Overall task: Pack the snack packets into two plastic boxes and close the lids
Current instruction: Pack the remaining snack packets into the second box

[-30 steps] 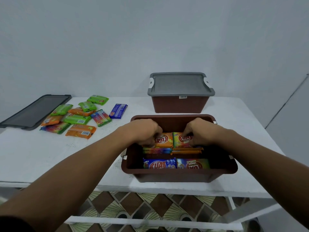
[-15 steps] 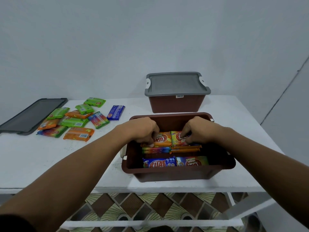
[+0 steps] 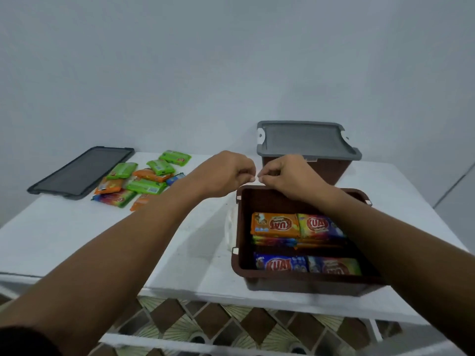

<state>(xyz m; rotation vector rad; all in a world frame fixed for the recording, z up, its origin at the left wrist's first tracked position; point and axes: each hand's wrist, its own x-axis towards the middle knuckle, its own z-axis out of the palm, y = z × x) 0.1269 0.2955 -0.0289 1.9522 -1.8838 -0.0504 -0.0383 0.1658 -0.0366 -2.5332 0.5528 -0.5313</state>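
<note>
An open brown plastic box (image 3: 241,263) stands near the table's front edge, with several snack packets (image 3: 275,224) stacked inside. My left hand (image 3: 226,173) and my right hand (image 3: 285,176) hover above the box's far rim, fingers curled shut, thumbs almost touching, nothing in them. Behind stands a second brown box (image 3: 336,170) closed with a grey lid (image 3: 305,140). Loose green, orange and rainbow packets (image 3: 144,185) lie in a heap at the left, partly hidden by my left forearm. A dark grey lid (image 3: 82,170) lies flat at the far left.
The white table (image 3: 77,235) ends at a front edge close to the open box. A white wall rises behind it. Patterned brown floor tiles (image 3: 210,322) show under the table, and a white rail (image 3: 180,343) crosses below.
Both hands have lifted out of the open box and moved up past its far rim, leaving the packets inside. The view has shifted, so the box now sits further right.
</note>
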